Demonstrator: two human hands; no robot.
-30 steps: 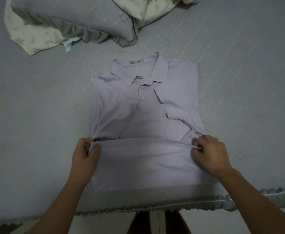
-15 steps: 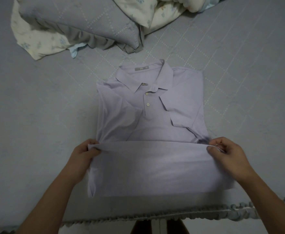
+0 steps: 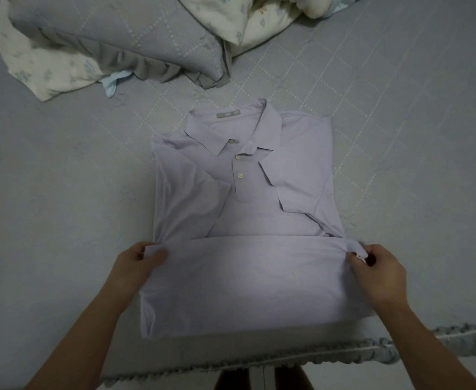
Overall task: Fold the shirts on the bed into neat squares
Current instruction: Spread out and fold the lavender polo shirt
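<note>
Seeing head view only: lilac polo shirt (image 3: pixel 248 209) lies face up on the grey bed (image 3: pixel 62 220), sleeves folded in. My left hand (image 3: pixel 135 263) and right hand (image 3: pixel 377 271) each pinch a corner of the bottom hem, lifted over the lower body. Pillow (image 3: pixel 118 38) beyond the collar.

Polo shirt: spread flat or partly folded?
Partly folded: the polo shirt has sleeves folded in, and both hands hold its hem.
</note>
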